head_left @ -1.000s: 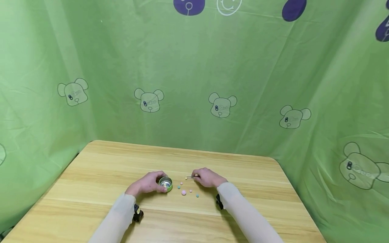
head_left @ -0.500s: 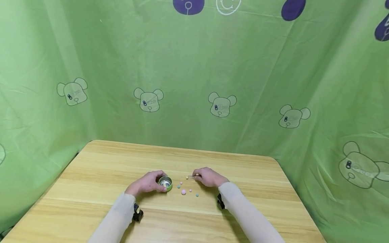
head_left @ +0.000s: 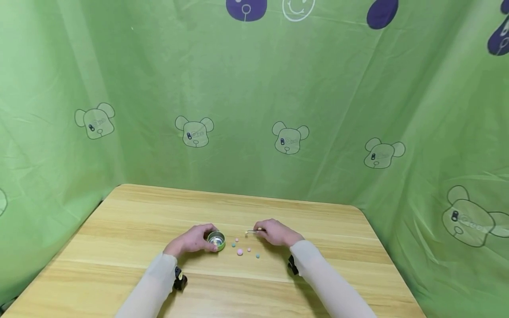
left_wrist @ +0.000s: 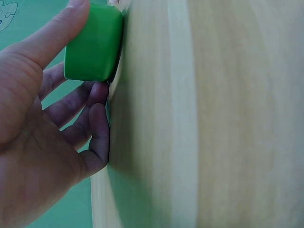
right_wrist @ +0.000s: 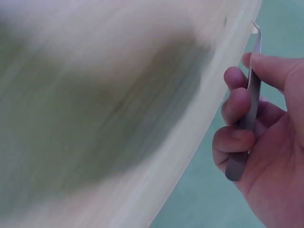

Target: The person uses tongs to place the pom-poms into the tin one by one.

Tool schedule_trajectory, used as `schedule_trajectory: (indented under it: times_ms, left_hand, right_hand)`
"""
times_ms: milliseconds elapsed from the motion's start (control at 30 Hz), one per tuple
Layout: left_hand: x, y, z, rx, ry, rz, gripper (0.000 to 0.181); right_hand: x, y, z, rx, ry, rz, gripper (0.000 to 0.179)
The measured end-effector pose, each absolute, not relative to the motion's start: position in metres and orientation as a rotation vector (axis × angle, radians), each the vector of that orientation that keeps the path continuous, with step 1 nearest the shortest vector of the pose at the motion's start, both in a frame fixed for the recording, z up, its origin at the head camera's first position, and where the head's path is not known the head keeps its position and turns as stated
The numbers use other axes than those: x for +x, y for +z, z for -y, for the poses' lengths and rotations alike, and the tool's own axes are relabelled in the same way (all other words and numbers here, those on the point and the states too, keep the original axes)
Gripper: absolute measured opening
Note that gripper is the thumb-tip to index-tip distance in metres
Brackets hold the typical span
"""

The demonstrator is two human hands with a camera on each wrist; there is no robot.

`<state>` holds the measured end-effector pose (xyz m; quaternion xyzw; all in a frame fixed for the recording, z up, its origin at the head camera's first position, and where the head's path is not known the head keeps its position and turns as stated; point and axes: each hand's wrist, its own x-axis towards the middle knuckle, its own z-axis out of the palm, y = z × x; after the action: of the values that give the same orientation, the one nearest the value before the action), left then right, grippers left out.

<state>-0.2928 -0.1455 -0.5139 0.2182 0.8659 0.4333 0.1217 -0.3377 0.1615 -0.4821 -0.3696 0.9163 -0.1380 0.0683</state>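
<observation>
My left hand (head_left: 195, 239) holds a small round green tin (left_wrist: 94, 45), its thumb on the near side and the other fingers behind. The tin stands on the table with its silvery inside facing up, and small pale pieces lie in it. My right hand (head_left: 274, 232) grips metal tweezers (right_wrist: 253, 85) with bent tips, fingers curled round the shaft. At the tips, pointing left toward the tin, is a small pale yellow ball (head_left: 246, 233). Between the hands lie a larger pink ball (head_left: 240, 252), small pink balls (head_left: 248, 250) and blue-green balls (head_left: 257, 255).
The wood-grain table (head_left: 222, 291) has rounded far corners. Behind it and at both sides hangs a green curtain (head_left: 238, 79) printed with bear heads. Each wrist wears a small black camera (head_left: 180, 280) below its pale sleeve.
My right hand has drifted slightly right, and the tweezers and the yellow ball at their tips have shifted with it. My left hand stays on the tin.
</observation>
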Motion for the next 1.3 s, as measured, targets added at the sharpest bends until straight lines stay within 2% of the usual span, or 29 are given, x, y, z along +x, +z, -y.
schedule_trajectory:
  times_ms: [1300]
  left_hand:
    - [-0.291, -0.513, 0.145, 0.634, 1.263, -2.530, 0.042]
  right_hand:
    - [-0.318, -0.456, -0.149, -1.261, -0.393, -2.754, 0.019]
